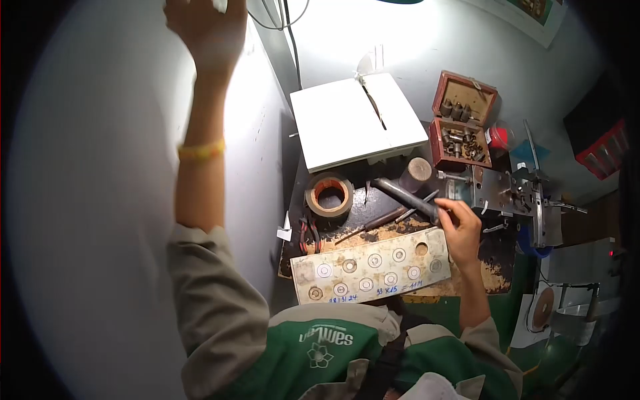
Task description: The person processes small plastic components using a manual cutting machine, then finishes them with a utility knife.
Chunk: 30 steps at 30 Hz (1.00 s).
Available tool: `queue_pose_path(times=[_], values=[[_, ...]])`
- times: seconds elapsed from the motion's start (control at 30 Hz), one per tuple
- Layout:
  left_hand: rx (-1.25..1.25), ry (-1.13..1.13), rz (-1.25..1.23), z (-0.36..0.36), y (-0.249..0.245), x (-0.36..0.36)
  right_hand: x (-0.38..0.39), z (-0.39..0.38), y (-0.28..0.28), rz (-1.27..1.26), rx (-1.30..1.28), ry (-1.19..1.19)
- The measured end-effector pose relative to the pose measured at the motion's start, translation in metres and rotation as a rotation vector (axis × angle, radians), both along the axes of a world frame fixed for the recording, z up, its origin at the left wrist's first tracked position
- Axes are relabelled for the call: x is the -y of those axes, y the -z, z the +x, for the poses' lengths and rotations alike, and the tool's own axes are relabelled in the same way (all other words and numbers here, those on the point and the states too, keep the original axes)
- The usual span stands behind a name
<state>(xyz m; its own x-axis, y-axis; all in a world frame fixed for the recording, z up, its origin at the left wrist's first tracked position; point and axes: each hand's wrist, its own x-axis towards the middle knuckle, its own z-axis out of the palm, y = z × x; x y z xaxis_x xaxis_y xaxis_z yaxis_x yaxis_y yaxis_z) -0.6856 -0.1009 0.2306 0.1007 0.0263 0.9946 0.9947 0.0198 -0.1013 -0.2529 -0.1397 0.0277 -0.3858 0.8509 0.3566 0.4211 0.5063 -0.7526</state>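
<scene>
Pinched between the right hand's [460,230] fingers is the near right end of a dark rod [403,195] beyond the pale board [360,268], slanting far left; the raised left hand's [208,30] hold is unclear. Right, an open red box [445,162] contains metal parts [460,143].

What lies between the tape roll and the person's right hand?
In the head view, a dark rod and a brown-handled tool lie between the tape roll and the right hand, which holds the rod's end.
</scene>
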Motion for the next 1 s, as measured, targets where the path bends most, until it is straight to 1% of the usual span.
queue_pose_path(times=[0.03,0.07,0.1,0.13,0.17,0.2,0.23,0.27,0.33,0.43,0.5,0.6,0.67,0.7,0.77,0.83,0.87,0.93,1.0], values=[[0.335,0.153,-0.088,0.033,0.049,0.026,-0.009,-0.01,0.002,-0.053,-0.094,-0.011],[0.629,0.213,-0.09,0.05,0.098,0.042,-0.023,-0.016,0.003,0.042,-0.041,-0.012],[0.792,0.151,-0.133,0.055,0.149,0.051,-0.031,-0.027,0.0,-0.054,-0.101,0.024],[1.124,0.191,-0.211,0.053,0.205,0.056,-0.043,-0.035,0.001,-0.12,-0.121,0.051],[1.328,0.19,-0.315,0.042,0.271,0.058,-0.057,-0.041,0.002,-0.078,-0.107,0.042],[1.422,0.228,-0.482,0.044,0.306,0.065,-0.069,-0.047,0.0,-0.011,-0.043,0.035],[1.501,0.312,-0.533,0.046,0.334,0.065,-0.079,-0.053,0.001,-0.015,-0.045,0.024],[1.544,0.357,-0.528,0.051,0.341,0.061,-0.086,-0.059,0.003,-0.019,-0.048,0.01],[1.701,0.6,-0.585,0.053,0.344,0.055,-0.095,-0.07,0.001,-0.182,-0.166,-0.069],[1.655,0.555,-0.616,0.04,0.363,0.04,-0.102,-0.077,0.011,-0.411,-0.35,-0.18],[1.689,0.602,-0.593,0.028,0.375,0.035,-0.109,-0.077,0.024,-0.52,-0.462,-0.277],[1.765,0.643,-0.547,0.027,0.372,0.032,-0.112,-0.076,0.028,-0.668,-0.58,-0.306],[1.8,0.644,-0.501,0.023,0.374,0.025,-0.11,-0.078,0.025,-0.718,-0.582,-0.299],[1.785,0.606,-0.522,0.023,0.376,0.029,-0.109,-0.08,0.025,-0.726,-0.578,-0.3],[1.749,0.536,-0.548,0.038,0.355,0.038,-0.11,-0.085,0.022,-0.723,-0.568,-0.293],[1.543,0.214,-0.299,0.067,0.33,0.057,-0.11,-0.088,0.021,-0.702,-0.559,-0.262],[1.425,0.064,-0.181,0.086,0.312,0.066,-0.11,-0.092,0.019,-0.662,-0.613,-0.29],[1.09,0.096,-0.357,0.143,0.261,0.082,-0.113,-0.095,0.017,-0.556,-0.529,-0.304],[0.832,0.333,-0.529,0.183,0.234,0.069,-0.115,-0.099,0.018,-0.606,-0.551,-0.339]])
